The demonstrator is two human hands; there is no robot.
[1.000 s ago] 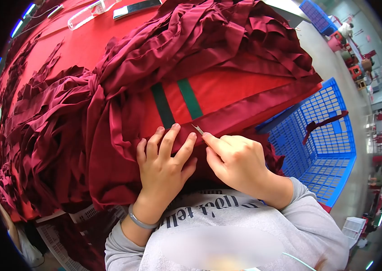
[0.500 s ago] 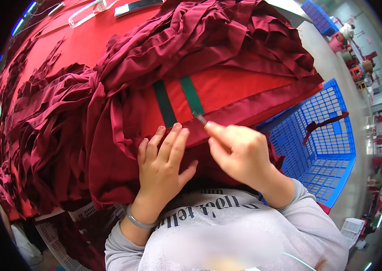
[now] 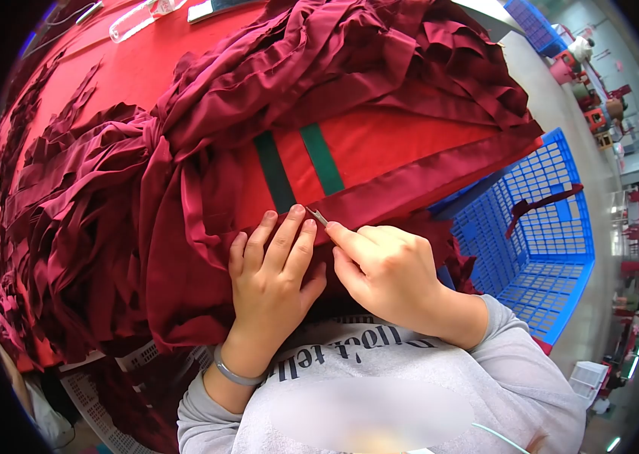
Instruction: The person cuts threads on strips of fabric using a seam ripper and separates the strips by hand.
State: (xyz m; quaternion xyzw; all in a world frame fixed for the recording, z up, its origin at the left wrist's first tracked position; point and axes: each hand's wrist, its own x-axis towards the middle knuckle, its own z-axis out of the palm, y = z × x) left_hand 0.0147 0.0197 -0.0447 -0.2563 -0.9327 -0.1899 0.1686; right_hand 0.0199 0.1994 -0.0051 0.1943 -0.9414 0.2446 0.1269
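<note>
My left hand [image 3: 268, 261] lies flat, fingers stretched out, on a maroon fabric strip [image 3: 410, 187] along the near edge of the red tabletop. In my right hand [image 3: 391, 268] is a small seam ripper [image 3: 319, 217], gripped between thumb and fingers. Its forked tip points up and left over the strip, close to my left fingertips; whether it touches the cloth I cannot tell. Just beyond the hands are a dark green band [image 3: 274, 172] and a brighter green band [image 3: 322, 160] on the red surface. Most of the seam ripper's handle is hidden in my fist.
Heaped maroon fabric [image 3: 342, 68] borders the work spot behind, with more bunched cloth [image 3: 85, 227] at left. A blue plastic basket [image 3: 554, 212] stands at right, a maroon scrap over its side. A clear bottle [image 3: 136, 23] lies at the back of the red table [image 3: 138, 64].
My right hand has moved left and slightly down, bringing the seam ripper's tip from near the brighter green band to beside my left fingertips. My left hand has stayed nearly still.
</note>
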